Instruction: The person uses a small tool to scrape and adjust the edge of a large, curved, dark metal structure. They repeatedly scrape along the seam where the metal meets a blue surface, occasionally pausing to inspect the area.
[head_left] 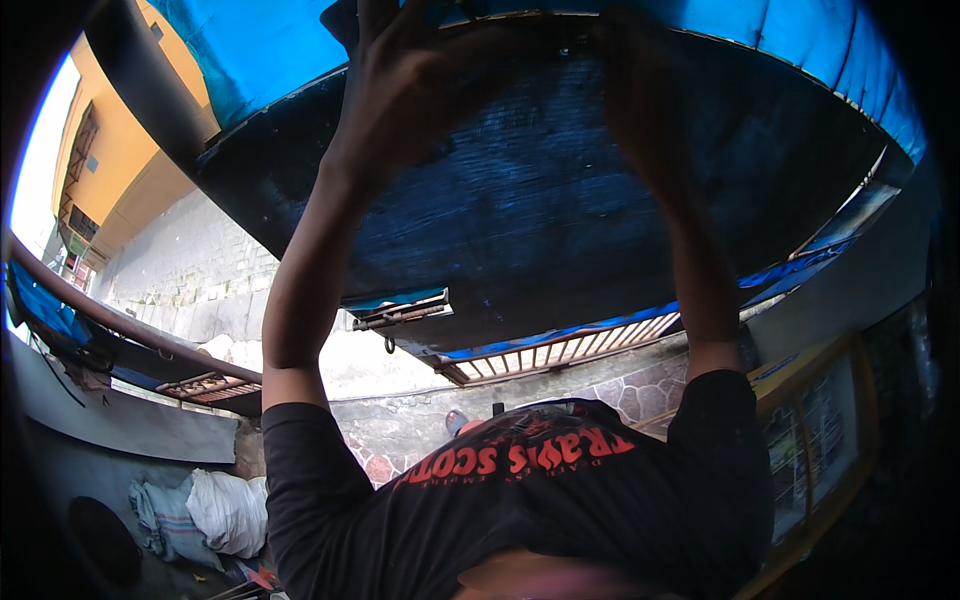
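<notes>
Both my arms reach up in front of a dark, worn gate panel (520,220). My left hand (400,85) is near the panel's upper edge, with fingers stretched upward and apart; the tips run out of the picture and part of the hand is smeared. Beside its fingers is a dark shape I cannot make out. My right hand (640,90) is raised at the same edge farther right, dark and blurred, its fingers not readable. Bright blue sheeting (270,50) spreads along the top beyond the panel. A metal slide bolt (405,315) with a hanging ring sits at the panel's lower left.
Brown metal bars (570,350) run along the panel's lower edge. At left stands another gate section with a curved brown rail (130,325). White and grey sacks (225,510) lie at lower left. A wood-framed glass cabinet (815,450) stands at right. Paving (190,260) and an orange-yellow building (130,130) lie beyond.
</notes>
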